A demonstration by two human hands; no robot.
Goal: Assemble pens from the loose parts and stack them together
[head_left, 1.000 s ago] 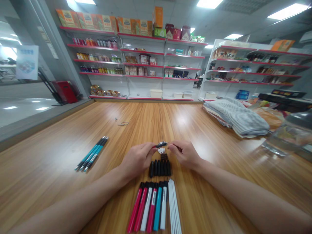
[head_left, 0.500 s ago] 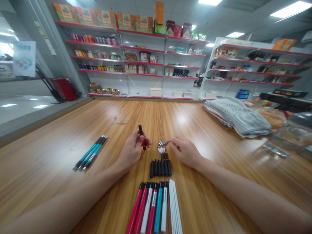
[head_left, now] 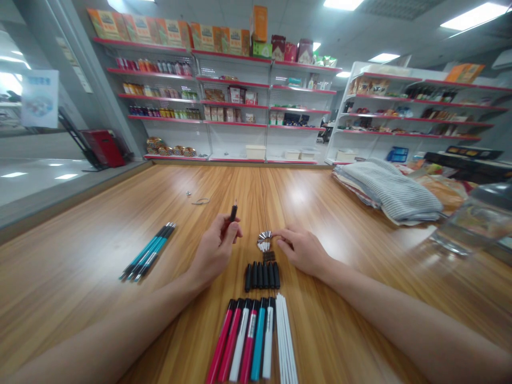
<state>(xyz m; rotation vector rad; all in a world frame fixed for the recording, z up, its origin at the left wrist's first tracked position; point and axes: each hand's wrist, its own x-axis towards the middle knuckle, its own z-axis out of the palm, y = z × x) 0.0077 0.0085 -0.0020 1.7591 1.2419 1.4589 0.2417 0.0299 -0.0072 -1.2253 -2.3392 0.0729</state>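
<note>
Tips a dark pen section (head_left: pixel 233 213) up to near upright, off to the left, after holding it flat above the silver pieces (head_left: pixel 264 235) a second ago. Grips it by its lower part, closed between thumb and fingers of the left hand (head_left: pixel 216 246), with the thin point upward and leaning slightly right, clear of the table (head_left: pixel 100 224). Stretches the index finger of the right hand (head_left: pixel 304 248) to the right end of those silver pieces, with the other fingers loosely curled; cannot tell whether pinching one.

Has the silver pieces fanned in a curve just beyond small white pieces (head_left: pixel 264 246) and small dark brown pieces (head_left: pixel 269 256), all between the hands. Has, nearer the body, a row of black grips (head_left: pixel 262 276), then six barrels (head_left: pixel 249 341) side by side in red, white and blue, just beside a bundle of white rods (head_left: pixel 286 341). Leaves blue-and-black pens (head_left: pixel 148 252) well apart at left, with a thin loop (head_left: pixel 200 201) farther off. Shows folded cloths (head_left: pixel 392 189) at far right, near a clear container (head_left: pixel 468 224).
</note>
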